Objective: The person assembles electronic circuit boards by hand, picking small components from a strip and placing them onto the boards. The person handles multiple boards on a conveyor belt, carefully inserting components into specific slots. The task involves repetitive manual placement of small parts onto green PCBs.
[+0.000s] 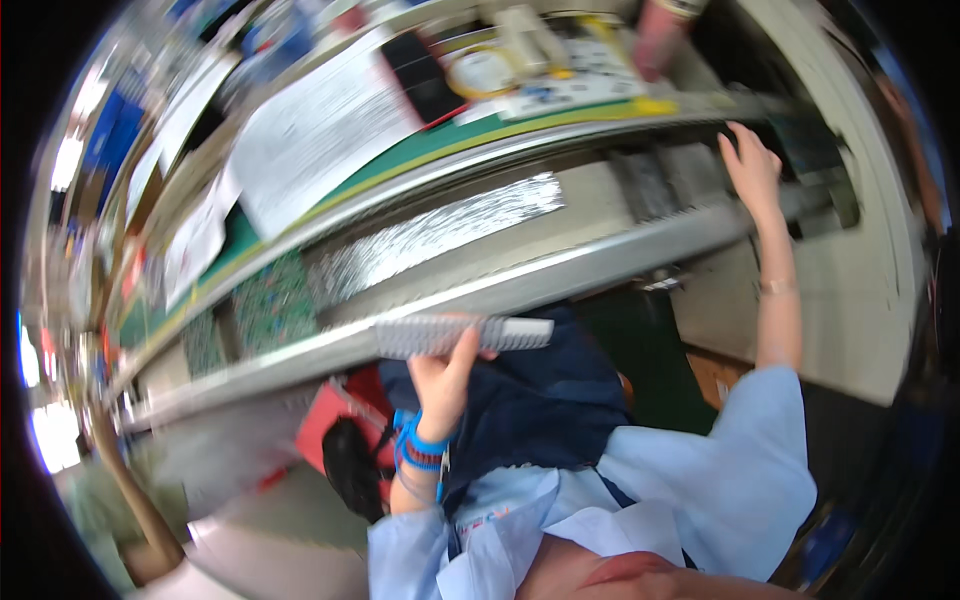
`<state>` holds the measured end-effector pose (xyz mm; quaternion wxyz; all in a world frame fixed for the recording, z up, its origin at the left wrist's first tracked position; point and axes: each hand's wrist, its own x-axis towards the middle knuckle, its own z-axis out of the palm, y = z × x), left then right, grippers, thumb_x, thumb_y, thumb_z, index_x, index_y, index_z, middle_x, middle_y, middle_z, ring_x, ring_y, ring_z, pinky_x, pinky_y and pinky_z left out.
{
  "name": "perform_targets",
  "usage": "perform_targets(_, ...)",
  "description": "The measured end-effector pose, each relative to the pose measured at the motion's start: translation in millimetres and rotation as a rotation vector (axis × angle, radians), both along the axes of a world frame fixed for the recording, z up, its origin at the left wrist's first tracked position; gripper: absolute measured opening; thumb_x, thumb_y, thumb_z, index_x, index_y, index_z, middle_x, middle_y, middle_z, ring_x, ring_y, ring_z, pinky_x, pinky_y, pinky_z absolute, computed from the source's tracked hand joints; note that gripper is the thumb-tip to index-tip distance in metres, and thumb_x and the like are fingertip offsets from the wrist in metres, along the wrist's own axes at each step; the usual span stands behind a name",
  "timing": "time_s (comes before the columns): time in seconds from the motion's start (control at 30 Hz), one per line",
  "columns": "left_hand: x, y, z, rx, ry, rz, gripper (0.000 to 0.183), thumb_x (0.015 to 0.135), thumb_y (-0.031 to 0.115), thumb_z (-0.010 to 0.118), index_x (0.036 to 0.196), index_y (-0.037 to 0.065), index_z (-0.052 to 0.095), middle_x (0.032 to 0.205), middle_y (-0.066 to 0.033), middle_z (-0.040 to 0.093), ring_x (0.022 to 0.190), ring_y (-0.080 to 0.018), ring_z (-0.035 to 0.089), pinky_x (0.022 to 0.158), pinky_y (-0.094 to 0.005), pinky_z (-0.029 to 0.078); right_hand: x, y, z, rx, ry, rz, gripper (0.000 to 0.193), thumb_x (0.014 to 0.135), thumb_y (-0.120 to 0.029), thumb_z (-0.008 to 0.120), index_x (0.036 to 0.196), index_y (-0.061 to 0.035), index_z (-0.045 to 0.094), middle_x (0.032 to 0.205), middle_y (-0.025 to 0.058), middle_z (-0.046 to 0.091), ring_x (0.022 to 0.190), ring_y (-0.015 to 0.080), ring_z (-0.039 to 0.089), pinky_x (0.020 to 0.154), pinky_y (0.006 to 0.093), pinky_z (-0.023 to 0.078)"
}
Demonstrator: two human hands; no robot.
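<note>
My left hand (443, 388) is closed around a narrow grey ribbed strip (405, 338) with a white end, held level at the near edge of the conveyor rail (520, 285). Far to the right, my right hand (752, 170) reaches over the line with its fingers stretched and apart. Nothing shows in it. Nearest to it are dark board-like pieces (815, 150) at the right end and grey blocks (690, 172) in the channel. A crinkled silver sheet (440, 232) lies mid-channel, with a green circuit board (272, 305) to its left. Motion smears fine detail.
Beyond the far rail, a green bench strip (360, 183) carries printed papers (320, 135), a black phone-like slab (422, 75) with a red edge and a yellow tape roll (482, 72). A pink cylinder (660, 35) stands behind. A red bag (325, 425) hangs below the near rail.
</note>
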<state>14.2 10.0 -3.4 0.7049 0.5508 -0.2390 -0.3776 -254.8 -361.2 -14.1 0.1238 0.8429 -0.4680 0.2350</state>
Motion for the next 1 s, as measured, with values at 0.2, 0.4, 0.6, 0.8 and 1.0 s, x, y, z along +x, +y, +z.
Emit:
perform_targets(0.2, 7.3, 1.3, -2.5, -0.068, 0.072, 0.043, 0.019, 0.082, 0.004, 0.061, 0.099, -0.003, 0.056, 0.086, -0.0079, 0.062, 0.068, -0.0106, 0.059, 0.055, -0.0219, 0.050, 125.5, 160.4, 41.8, 0.966, -0.413, 0.760, 0.023, 0.085, -0.011, 0.052, 0.105, 0.0008, 0.056, 0.096, 0.0061, 0.058, 0.090, 0.0141, 0.053, 0.082, 0.0263, 0.040)
perform_targets(0.4, 20.2, 19.1, -1.2, -0.167, 0.105, 0.130, 0.022, 0.083, 0.006, 0.062, 0.103, 0.000, 0.056, 0.093, -0.0060, 0.063, 0.074, -0.0080, 0.059, 0.056, -0.0198, 0.048, 188.0, 230.5, 42.4, 1.264, -0.266, 1.039, 0.012, 0.075, -0.005, 0.065, 0.084, 0.0007, 0.060, 0.075, 0.0058, 0.054, 0.070, 0.0139, 0.050, 0.063, 0.0262, 0.040)
perform_targets(0.6, 48.7, 49.3, 2.1, -0.175, 0.068, 0.239, 0.016, 0.082, 0.007, 0.064, 0.096, 0.001, 0.062, 0.087, -0.0051, 0.065, 0.071, -0.0076, 0.058, 0.054, -0.0197, 0.046, 226.8, 260.5, 47.3, 1.265, -0.322, 1.094, 0.008, 0.077, -0.005, 0.064, 0.076, 0.0019, 0.060, 0.069, 0.0062, 0.054, 0.065, 0.0147, 0.049, 0.060, 0.0270, 0.039)
perform_targets(0.8, 66.2, 78.2, 8.2, -0.170, 0.318, 0.256, 0.014, 0.081, 0.007, 0.063, 0.094, 0.002, 0.059, 0.089, -0.0036, 0.062, 0.066, -0.0068, 0.052, 0.053, -0.0201, 0.038, 249.1, 279.2, 51.1, 1.378, -0.242, 1.148, 0.010, 0.078, -0.006, 0.064, 0.075, 0.0026, 0.060, 0.068, 0.0069, 0.055, 0.064, 0.0146, 0.050, 0.060, 0.0264, 0.039)
perform_targets(1.0, 117.5, 116.5, -6.6, 0.094, -0.614, 0.257, 0.039, 0.077, 0.005, 0.067, 0.112, -0.003, 0.052, 0.106, -0.0089, 0.058, 0.098, -0.0154, 0.054, 0.087, -0.0284, 0.041, 252.9, 281.4, 43.8, 1.352, -0.334, 1.054, 0.010, 0.080, -0.004, 0.062, 0.073, 0.0018, 0.058, 0.067, 0.0035, 0.052, 0.063, 0.0098, 0.046, 0.058, 0.0229, 0.036)
